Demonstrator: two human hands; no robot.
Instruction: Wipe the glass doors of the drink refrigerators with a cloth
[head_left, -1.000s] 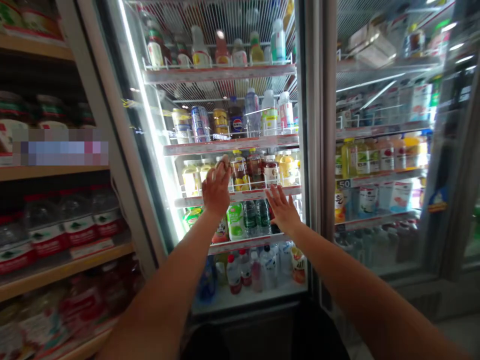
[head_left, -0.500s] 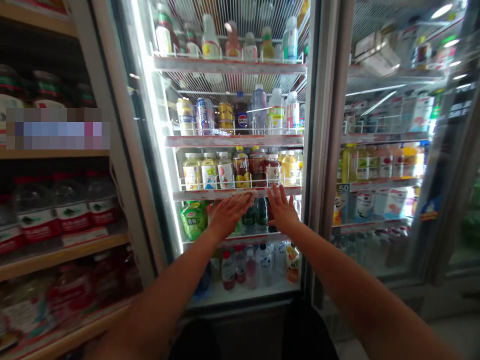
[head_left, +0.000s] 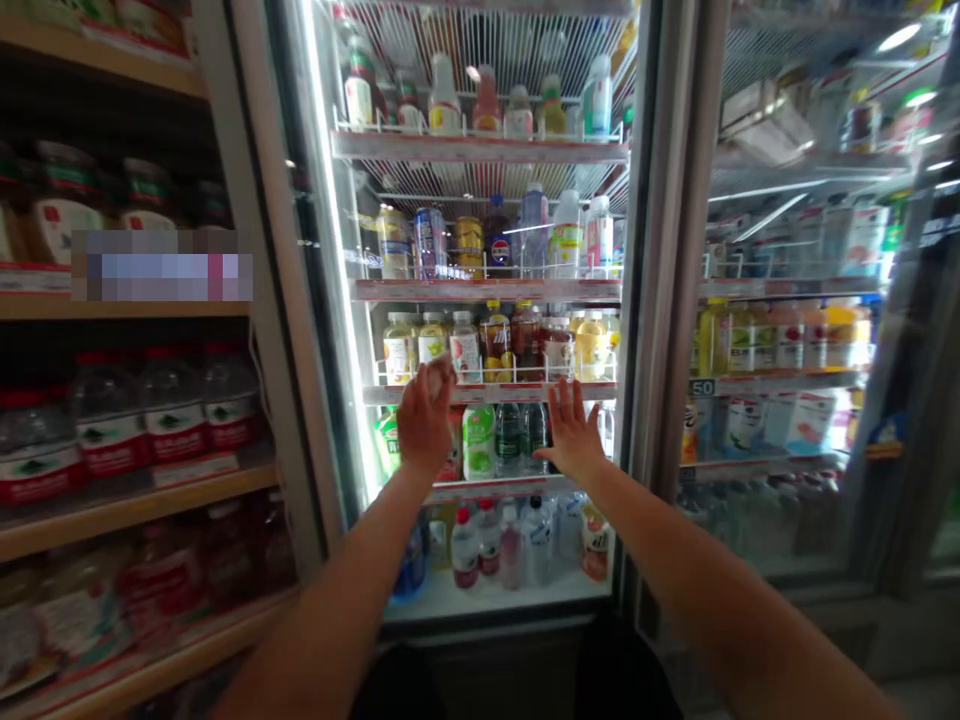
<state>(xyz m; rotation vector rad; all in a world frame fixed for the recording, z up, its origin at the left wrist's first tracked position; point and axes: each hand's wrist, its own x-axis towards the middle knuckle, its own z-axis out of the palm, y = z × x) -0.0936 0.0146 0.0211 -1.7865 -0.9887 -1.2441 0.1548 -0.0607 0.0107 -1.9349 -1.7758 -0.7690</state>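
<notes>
My left hand (head_left: 424,418) is at the glass door (head_left: 480,180) of a lit drinks fridge, in front of the left part of the juice shelf. Its fingers are closed on a crumpled, pale cloth (head_left: 442,376), slightly blurred. Farther right, my right hand (head_left: 576,432) has its fingers spread toward the same glass, just below a shelf edge (head_left: 495,393); whether the palm touches the glass I cannot tell. Behind the pane, between the hands, stand a green-labelled bottle (head_left: 478,442) and dark green bottles (head_left: 521,438).
Upper shelves hold bottles and cans, among them a Pepsi bottle (head_left: 498,238). To the left, an open wooden shelf (head_left: 142,508) carries red-capped bottles (head_left: 169,405). A metal door frame (head_left: 671,300) separates this fridge from another glass-fronted fridge (head_left: 780,420) on the right.
My left hand has swept left across the glass with the cloth, turning from flat to more upright. The right hand stays in nearly the same place. The view has shifted slightly.
</notes>
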